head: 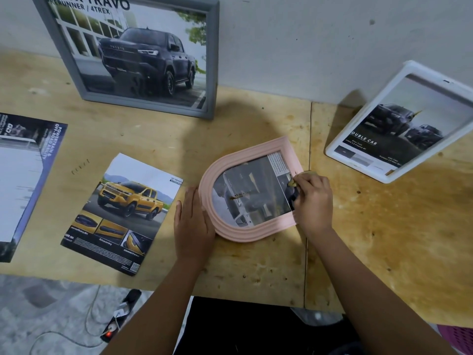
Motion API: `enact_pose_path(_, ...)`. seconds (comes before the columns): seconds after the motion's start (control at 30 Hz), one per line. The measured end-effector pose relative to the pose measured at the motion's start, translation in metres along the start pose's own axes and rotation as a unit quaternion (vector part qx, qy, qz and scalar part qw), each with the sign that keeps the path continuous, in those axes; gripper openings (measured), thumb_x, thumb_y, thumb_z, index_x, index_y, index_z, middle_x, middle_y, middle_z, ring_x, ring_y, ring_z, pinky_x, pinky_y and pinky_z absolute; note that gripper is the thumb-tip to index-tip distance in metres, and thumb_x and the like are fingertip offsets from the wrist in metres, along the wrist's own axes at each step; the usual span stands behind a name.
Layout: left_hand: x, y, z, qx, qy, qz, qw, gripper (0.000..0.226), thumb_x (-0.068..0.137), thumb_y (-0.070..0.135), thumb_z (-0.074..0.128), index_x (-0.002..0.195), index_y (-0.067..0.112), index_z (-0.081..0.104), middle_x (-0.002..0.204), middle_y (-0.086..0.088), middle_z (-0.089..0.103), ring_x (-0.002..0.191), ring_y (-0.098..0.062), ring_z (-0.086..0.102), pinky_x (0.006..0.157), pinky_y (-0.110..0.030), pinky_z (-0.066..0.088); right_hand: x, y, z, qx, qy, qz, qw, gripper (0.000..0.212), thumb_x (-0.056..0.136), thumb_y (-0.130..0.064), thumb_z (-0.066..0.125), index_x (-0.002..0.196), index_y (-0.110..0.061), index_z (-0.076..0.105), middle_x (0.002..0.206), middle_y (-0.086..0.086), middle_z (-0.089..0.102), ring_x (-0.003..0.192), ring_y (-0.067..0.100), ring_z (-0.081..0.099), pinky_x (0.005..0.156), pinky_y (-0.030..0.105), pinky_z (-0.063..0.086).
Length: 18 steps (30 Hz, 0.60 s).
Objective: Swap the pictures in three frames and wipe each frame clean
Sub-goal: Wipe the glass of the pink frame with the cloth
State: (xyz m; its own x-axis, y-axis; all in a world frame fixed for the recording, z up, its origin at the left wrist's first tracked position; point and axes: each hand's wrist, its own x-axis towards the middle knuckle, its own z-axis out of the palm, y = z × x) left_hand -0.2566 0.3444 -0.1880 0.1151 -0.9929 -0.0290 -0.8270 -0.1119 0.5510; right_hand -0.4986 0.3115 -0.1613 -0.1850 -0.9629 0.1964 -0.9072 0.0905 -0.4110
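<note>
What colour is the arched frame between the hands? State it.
The arched frame is pale pink, shown clearly in the head view.

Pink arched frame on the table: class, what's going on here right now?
A person works on the pink frame, lying flat on the wooden table. The left hand presses flat against its rounded end; the right hand pinches a small yellowish thing, too small to identify, at its straight end. A yellow-truck leaflet lies loose to its left. A grey frame and a white frame stand propped behind, each holding a picture.
</note>
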Motion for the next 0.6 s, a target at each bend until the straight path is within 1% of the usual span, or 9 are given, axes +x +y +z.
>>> enact_pose_path(0.17,0.000,-0.001,0.000,0.008,-0.001,0.004,1.000,0.050,0.095,0.021,0.021,0.136,0.001,0.041,0.142,-0.014,0.044,0.132,-0.029,0.040,0.113,-0.038,0.018,0.006,-0.007,0.003,-0.021,0.017,0.012,1.000,0.037,0.064,0.014,0.063,0.094,-0.006,0.072,0.093,0.007,0.067,0.087,0.033,0.057,0.068,0.038,0.046)
enact_pose_path(0.4,0.000,-0.001,0.001,0.011,0.006,0.007,1.000,0.050,0.094,0.021,0.023,0.134,0.000,0.043,0.141,-0.015,0.046,0.131,-0.027,0.040,0.112,-0.038,0.021,0.017,-0.015,0.008,-0.046,0.021,0.025,0.998,0.040,0.061,0.013,0.061,0.094,-0.008,0.071,0.093,0.008,0.067,0.088,0.034,0.057,0.066,0.038,0.043)
enact_pose_path(0.6,0.001,-0.002,0.002,0.009,0.010,0.014,1.000,0.047,0.094,0.018,0.027,0.135,0.002,0.042,0.140,-0.014,0.047,0.132,-0.024,0.038,0.111,-0.040,0.025,0.033,-0.020,0.017,-0.054,0.035,0.011,0.998,0.036,0.062,0.012,0.059,0.089,-0.009,0.071,0.089,0.008,0.067,0.085,0.034,0.057,0.064,0.036,0.042)
